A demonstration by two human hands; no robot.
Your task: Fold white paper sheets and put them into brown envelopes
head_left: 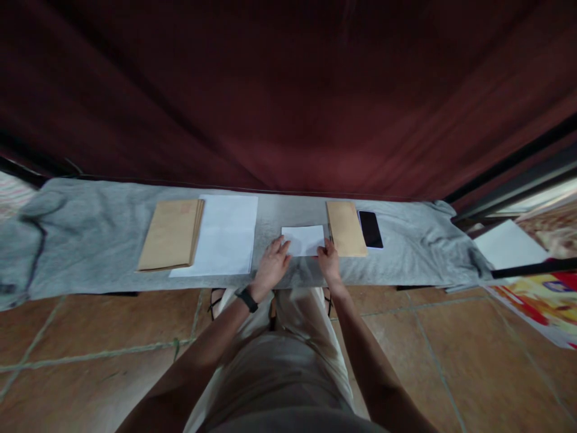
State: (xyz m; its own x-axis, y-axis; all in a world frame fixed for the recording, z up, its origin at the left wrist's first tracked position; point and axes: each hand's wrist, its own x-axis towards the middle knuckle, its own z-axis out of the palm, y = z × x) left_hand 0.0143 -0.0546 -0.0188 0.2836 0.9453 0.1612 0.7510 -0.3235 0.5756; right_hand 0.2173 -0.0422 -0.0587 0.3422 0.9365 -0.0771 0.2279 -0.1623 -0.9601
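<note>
A small white sheet of paper (304,239), apparently folded, lies in front of me on the grey cloth. My left hand (273,263) grips its left edge, with the thumb and fingertips at the lower left corner. At the right edge, my right hand (329,258) has its thumb on top of the paper and its fingers along the side. Close beside the right fingers lies a brown envelope (348,230). A thin dark pen-like object (330,231) shows at that envelope's left edge, partly hidden by my right hand.
A stack of brown envelopes (170,234) overlaps larger white sheets (228,231) on the left. A dark-screened phone (371,229) lies right of the single envelope. Grey cloth (419,240) covers the narrow bench. A dark red curtain (288,120) hangs behind it.
</note>
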